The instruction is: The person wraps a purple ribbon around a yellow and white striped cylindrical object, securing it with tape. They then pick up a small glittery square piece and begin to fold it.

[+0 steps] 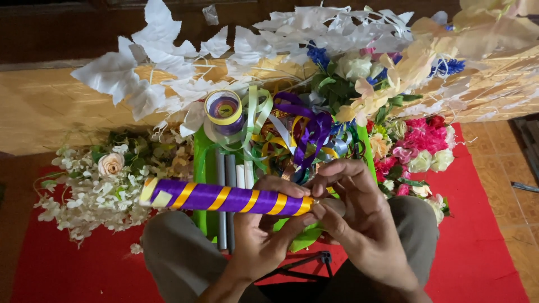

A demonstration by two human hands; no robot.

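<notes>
The purple-and-yellow wrapped tube [224, 198] is held level across the lower centre of the frame, clamped near its right end by the left hand [264, 235], the right hand's [359, 219] fingers pinched together at that tip

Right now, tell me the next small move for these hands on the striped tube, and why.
Probably press the ribbon end flat against the right tip of the tube. The left hand grips the tube from below near that end, the right hand pinches at its tip, and purple and yellow bands already cover the rest of it.
</notes>
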